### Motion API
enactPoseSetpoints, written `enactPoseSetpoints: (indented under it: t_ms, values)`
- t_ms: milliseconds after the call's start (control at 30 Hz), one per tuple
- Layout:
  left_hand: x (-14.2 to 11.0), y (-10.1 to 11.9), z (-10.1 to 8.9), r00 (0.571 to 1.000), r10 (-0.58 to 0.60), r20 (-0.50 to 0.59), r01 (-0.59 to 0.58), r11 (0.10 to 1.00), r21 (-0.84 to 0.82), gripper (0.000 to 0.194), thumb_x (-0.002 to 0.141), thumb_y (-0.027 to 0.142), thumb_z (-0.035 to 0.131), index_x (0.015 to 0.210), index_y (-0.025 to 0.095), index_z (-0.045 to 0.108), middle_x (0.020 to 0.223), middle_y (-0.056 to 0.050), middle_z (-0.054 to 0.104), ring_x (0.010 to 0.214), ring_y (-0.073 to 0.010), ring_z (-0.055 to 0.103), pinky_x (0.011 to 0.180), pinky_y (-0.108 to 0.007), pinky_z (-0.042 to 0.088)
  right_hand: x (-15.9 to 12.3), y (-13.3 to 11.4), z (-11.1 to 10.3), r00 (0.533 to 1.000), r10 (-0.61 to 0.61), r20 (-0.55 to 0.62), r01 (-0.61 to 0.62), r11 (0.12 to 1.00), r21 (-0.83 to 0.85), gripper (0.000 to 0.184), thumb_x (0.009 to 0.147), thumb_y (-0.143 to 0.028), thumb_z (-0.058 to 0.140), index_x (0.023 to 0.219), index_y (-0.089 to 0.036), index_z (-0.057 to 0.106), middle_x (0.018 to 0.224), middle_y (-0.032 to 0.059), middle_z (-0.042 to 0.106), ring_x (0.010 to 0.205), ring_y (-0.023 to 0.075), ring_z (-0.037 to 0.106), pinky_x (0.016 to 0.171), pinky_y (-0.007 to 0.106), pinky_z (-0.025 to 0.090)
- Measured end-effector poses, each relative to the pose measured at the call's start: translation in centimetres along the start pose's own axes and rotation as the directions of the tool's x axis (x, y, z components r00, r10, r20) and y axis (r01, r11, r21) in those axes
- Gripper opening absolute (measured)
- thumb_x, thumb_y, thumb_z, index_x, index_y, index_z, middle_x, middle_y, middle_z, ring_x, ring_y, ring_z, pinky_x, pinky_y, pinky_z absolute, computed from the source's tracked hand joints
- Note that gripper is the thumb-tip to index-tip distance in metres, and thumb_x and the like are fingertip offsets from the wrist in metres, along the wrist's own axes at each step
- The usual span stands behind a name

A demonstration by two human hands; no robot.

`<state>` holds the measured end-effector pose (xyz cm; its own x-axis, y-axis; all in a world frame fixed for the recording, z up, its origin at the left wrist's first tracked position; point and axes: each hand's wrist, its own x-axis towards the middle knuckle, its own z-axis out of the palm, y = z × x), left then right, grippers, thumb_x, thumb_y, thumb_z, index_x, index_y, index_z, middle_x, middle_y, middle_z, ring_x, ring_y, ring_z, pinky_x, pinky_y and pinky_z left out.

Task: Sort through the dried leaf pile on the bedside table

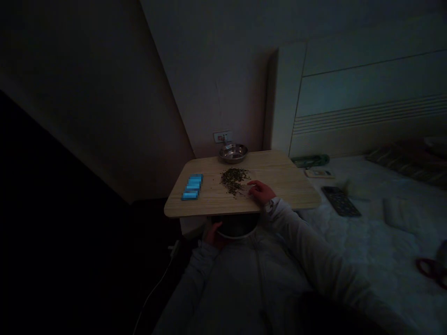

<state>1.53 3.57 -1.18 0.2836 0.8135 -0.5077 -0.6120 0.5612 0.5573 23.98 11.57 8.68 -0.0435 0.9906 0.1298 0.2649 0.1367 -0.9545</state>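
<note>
A pile of small dark-green and brown bits, like dried beans or seeds (233, 179), lies spread on the wooden tabletop (279, 181). At the pile's right edge, my right hand (261, 192) rests low over the table with fingers bent and a gap showing between thumb and forefinger. Nothing can be made out in it. Below the table's front edge my left hand (213, 235) grips the side of a dark basin with a pale rim (239, 229), which is partly hidden under the table. A shiny metal bowl (233, 153) stands at the table's back edge.
A phone with a lit, blurred screen (192, 187) lies on the table's left. To the right is a bed (377, 242) with a dark patterned flat object (340, 201), a green bottle (310, 161) and red-handled scissors (431, 269). A white cable (153, 289) hangs at left.
</note>
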Motion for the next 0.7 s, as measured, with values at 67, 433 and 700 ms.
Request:
enactPoseSetpoints:
  t_ms: [67,433,700]
  values:
    - [0.00,0.05,0.03,0.997,-0.032,-0.064,0.029,0.999,-0.044,0.042,0.080,0.027,0.053,0.122,0.022,0.055,0.100,-0.006,0.074,0.110,-0.0299,0.061,0.093,-0.049,0.047,-0.09,-0.13,-0.04,1.000,0.002,0.011,-0.002,1.000,-0.015,0.030,0.062,-0.016,0.054,0.091,-0.020,0.063,0.060,-0.0043,0.063,0.054,0.0105,0.051,0.055,0.023,0.041]
    - [0.11,-0.05,-0.06,0.999,-0.034,-0.003,0.034,0.997,-0.070,0.046,0.076,0.029,0.056,0.122,0.020,0.054,0.103,-0.008,0.074,0.113,-0.0313,0.058,0.094,-0.052,0.045,-0.30,-0.43,-0.23,0.997,0.004,0.079,-0.002,1.000,-0.019,0.032,0.062,-0.015,0.053,0.093,-0.019,0.063,0.060,-0.0045,0.064,0.053,0.0106,0.050,0.055,0.023,0.039]
    - [-0.34,0.24,-0.02,1.000,-0.021,0.010,0.021,1.000,-0.006,0.044,0.075,0.031,0.059,0.118,0.021,0.057,0.105,-0.008,0.073,0.115,-0.0324,0.057,0.093,-0.051,0.046,-0.21,-0.21,-0.09,0.999,-0.012,0.043,0.012,1.000,-0.013,0.030,0.063,-0.017,0.053,0.092,-0.019,0.063,0.060,-0.0046,0.063,0.053,0.0104,0.051,0.055,0.022,0.039]
